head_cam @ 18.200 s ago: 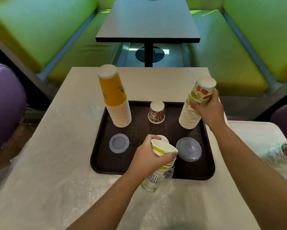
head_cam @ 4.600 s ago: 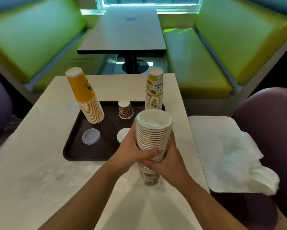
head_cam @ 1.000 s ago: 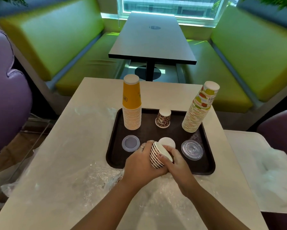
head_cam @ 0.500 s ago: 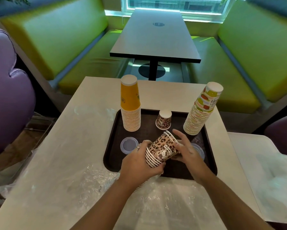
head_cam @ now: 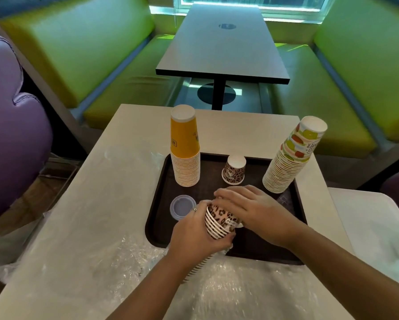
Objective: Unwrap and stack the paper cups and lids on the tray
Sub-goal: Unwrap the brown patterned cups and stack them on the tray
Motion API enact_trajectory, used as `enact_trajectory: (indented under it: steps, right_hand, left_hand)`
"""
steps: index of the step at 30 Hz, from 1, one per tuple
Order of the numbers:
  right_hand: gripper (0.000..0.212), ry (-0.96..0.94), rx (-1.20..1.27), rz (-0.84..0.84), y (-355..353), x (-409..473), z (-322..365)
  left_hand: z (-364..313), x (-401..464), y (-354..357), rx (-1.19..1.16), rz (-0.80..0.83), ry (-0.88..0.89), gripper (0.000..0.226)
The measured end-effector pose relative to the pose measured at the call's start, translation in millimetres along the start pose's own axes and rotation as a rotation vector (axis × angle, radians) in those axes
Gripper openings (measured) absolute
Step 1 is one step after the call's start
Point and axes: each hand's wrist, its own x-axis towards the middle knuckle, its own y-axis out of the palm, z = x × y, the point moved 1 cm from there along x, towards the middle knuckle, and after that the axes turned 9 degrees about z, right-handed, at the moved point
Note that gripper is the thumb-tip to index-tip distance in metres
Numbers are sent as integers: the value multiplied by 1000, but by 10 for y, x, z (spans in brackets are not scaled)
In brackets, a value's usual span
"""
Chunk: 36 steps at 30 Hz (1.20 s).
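The leopard-print cup stack (head_cam: 219, 224) lies tilted over the near middle of the brown tray (head_cam: 155, 218), just below centre frame. Nested paper cups look light and easily crushed, and the sleeve could slide apart, so it is best held round the ribbed rims, not squeezed mid-wall. The left hand (head_cam: 193, 232) wraps the rim end from below, fingers curled round it. The right hand (head_cam: 251, 209) lies over the upper end, fingers bent across the top cup. Around them stand the yellow stack (head_cam: 184, 146), a single leopard cup (head_cam: 234, 169), the fruit-print stack (head_cam: 293, 155) and a clear lid (head_cam: 181, 206). Crumpled plastic wrap (head_cam: 129, 257) covers the tabletop (head_cam: 124, 139) at lower left.
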Motion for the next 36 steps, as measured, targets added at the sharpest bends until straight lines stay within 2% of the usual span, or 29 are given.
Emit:
enact_trajectory:
  steps: [3, 8, 10, 12, 19, 23, 30, 33, 34, 36]
  right_hand:
    - [82, 157, 123, -166, 60, 58, -200]
    - [79, 612, 676, -463, 204, 310, -571]
    - [80, 776, 815, -496, 350, 436, -739]
    - [81, 855, 896, -493, 540, 533, -883]
    - [77, 959, 931, -454, 1023, 672, -1020]
    - [77, 987, 930, -350, 1233, 650, -998]
    - [79, 1071, 939, -298, 1271, 673, -961]
    - [89, 1094, 1004, -400, 1133, 600, -858]
    - [87, 1091, 983, -455, 1035, 564, -780]
    - [69, 1007, 976, -553, 773, 486, -551]
  left_hand:
    - [44, 45, -44, -30, 11, -49, 72]
    - [80, 91, -122, -55, 32, -116, 72]
    - [102, 109, -130, -61, 29, -132, 73]
    - [123, 118, -134, -68, 26, -142, 73]
    - [191, 177, -137, -98, 26, -163, 76]
    - [215, 188, -113, -97, 34, -176, 76]
    - [226, 174, -122, -104, 18, -173, 74]
    - [203, 159, -119, -101, 16, -160, 75]
    - [194, 152, -122, -101, 16, -158, 75]
    - [184, 131, -128, -98, 10, -155, 76]
